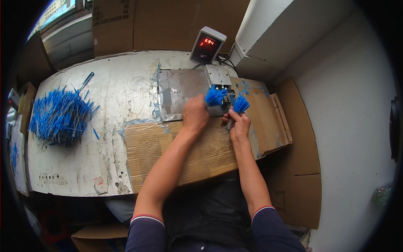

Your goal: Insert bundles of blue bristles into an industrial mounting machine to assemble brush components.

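My left hand (196,111) is closed round a bundle of thin wire pieces with blue ends (215,96); the blue ends fan out to the right, in front of a small metal machine (218,76). A second bundle of blue-ended wire pieces (241,104) is gripped in my right hand (239,124), just to the right. Its blue ends point up and its bare wire ends (229,124) hang below the fingers. What exactly the pieces are is too small to tell. Both hands are over the upper edge of a cardboard sheet (180,155) on the bench.
At the left, a large heap of the same blue-ended pieces (63,115) lies on the worn white bench (111,155). A blue-handled tool (87,80) rests beside it. Behind the machine stands a display box with red digits (208,45). Cardboard (300,147) and a white wall (352,126) bound the right.
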`<state>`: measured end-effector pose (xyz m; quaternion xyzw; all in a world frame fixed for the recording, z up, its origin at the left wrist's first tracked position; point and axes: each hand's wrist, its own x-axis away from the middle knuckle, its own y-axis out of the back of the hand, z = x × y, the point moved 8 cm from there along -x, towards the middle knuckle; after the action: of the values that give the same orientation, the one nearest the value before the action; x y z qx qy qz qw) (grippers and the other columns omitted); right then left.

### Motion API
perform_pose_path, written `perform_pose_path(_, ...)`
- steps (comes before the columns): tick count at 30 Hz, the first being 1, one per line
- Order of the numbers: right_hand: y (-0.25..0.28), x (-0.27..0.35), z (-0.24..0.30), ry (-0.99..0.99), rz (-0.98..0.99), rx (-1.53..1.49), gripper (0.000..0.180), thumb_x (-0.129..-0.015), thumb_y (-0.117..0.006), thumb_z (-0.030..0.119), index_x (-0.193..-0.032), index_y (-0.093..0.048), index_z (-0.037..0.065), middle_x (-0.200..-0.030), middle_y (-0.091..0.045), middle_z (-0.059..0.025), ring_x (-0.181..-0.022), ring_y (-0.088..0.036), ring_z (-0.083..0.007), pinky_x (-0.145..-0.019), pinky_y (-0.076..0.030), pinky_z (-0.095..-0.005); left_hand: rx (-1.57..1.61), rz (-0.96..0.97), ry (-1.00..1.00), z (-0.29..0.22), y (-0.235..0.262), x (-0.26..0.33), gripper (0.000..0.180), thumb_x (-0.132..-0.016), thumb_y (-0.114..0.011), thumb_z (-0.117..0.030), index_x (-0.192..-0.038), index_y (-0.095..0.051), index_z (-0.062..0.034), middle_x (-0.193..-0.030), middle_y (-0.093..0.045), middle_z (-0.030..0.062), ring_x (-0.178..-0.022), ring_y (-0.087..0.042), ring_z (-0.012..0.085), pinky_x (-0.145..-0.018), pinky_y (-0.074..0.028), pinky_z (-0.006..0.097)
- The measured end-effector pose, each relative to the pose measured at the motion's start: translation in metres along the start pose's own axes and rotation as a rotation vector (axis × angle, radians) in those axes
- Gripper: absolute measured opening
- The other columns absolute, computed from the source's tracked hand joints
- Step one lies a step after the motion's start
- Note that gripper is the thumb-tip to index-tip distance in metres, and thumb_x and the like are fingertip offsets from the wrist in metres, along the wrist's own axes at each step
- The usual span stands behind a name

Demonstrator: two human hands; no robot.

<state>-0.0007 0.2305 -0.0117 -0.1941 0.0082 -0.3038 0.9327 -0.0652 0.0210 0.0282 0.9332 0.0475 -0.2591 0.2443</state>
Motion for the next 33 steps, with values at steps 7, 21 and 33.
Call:
perform_pose_path(7, -0.004, 0.008, 0.005, -0.046, 0.065, 0.135, 0.017, -0.084, -0.075, -0.003, -0.097, -0.064, -0.002, -0.083, -0.068, -0.0103, -0.064, -0.068, -0.02, -0.053, -0.059, -0.0316, -0.07, -0.01, -0.059, -0.001, -0.003, 0.002, 0.018, -0.078, -0.062, 0.002, -0.095, -0.063, -0.005, -0.085, -0.066, 0.0175, -0.086, -0.065, 0.0396, -0.077, -0.05, 0.051)
perform_pose_path(21, -0.019, 0.009, 0.006, -0.003, 0.08, 0.275, 0.02, -0.079, -0.074, -0.006, -0.089, -0.059, 0.001, -0.072, -0.062, -0.0063, -0.054, -0.062, -0.0155, -0.041, -0.045, -0.0266, 0.129, -0.188, 0.191, 0.025, 0.012, -0.002, 0.013, -0.092, -0.064, -0.014, -0.105, -0.062, -0.0092, -0.09, -0.069, 0.0211, -0.085, -0.065, 0.0455, -0.074, -0.049, 0.056)
perform_pose_path(33, -0.023, 0.002, 0.002, 0.018, 0.026, 0.317, 0.02, -0.078, -0.073, -0.009, -0.088, -0.058, 0.001, -0.072, -0.062, -0.006, -0.051, -0.061, -0.0142, -0.037, -0.045, -0.0257, 0.1, -0.197, 0.188, 0.024, 0.015, -0.004, 0.015, -0.086, -0.065, -0.007, -0.101, -0.063, -0.0079, -0.098, -0.068, 0.0192, -0.094, -0.064, 0.0423, -0.08, -0.049, 0.052)
